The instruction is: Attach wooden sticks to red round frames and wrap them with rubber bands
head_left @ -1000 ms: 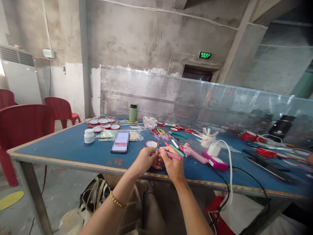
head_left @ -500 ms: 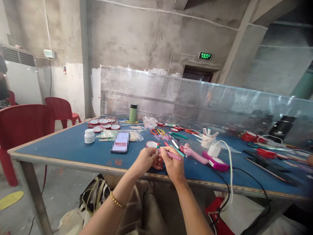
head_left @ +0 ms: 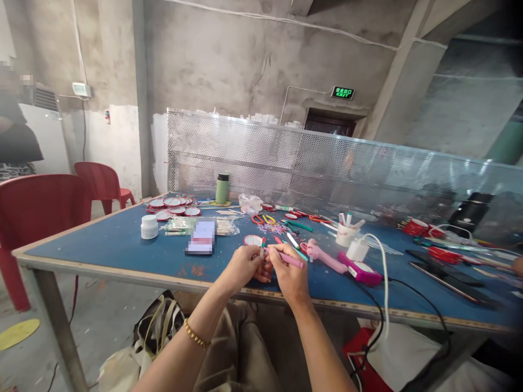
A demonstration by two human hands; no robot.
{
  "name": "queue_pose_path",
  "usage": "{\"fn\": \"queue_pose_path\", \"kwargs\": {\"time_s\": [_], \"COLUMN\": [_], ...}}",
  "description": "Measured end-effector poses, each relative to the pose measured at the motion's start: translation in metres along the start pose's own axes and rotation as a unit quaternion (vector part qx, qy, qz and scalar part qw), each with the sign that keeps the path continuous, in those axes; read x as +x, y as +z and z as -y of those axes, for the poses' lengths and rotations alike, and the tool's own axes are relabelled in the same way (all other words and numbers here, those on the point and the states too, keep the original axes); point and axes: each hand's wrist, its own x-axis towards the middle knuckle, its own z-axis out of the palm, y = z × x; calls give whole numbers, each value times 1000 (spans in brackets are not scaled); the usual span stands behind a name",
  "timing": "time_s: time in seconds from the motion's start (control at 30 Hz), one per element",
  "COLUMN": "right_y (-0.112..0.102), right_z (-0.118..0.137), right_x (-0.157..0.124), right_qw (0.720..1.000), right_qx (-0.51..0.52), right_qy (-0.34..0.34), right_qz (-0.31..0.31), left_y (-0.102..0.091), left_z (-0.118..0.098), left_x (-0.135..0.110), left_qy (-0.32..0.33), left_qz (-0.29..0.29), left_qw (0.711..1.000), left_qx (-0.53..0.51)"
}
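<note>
1. A blue tabletop [head_left: 118,247] with a wood-coloured edge stands before a perforated metal screen [head_left: 245,155]; behind rises a bare concrete wall [head_left: 212,60] with a lit exit sign [head_left: 342,92].
2. The right hand [head_left: 291,276] is closed around a pink marker [head_left: 292,260], above the tabletop's near edge.
3. The marker's long axis slants slightly, its narrow end toward the left hand [head_left: 245,265], its blunt end rightward.
4. The left hand's fingers are curled, pinching what seems a small green-and-red-topped stick [head_left: 263,243], roughly upright.
</note>
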Motion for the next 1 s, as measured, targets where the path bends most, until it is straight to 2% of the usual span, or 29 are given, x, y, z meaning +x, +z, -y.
{"fn": "queue_pose_path", "kwargs": {"time_s": [0.5,0.77,1.0], "right_y": [0,0,0], "right_z": [2,2,0], "right_x": [0,0,0], "right_qw": [1000,1000,1000], "right_qx": [-1,-6,-7], "right_qy": [2,-3,-7], "right_qz": [10,-4,12], "left_y": [0,-1,0], "left_z": [-2,0,-1], "left_x": [-1,0,-1], "left_qy": [2,-3,-6], "left_qz": [-5,-7,-5], "left_qw": [1000,1000,1000], "left_qx": [2,7,5]}}
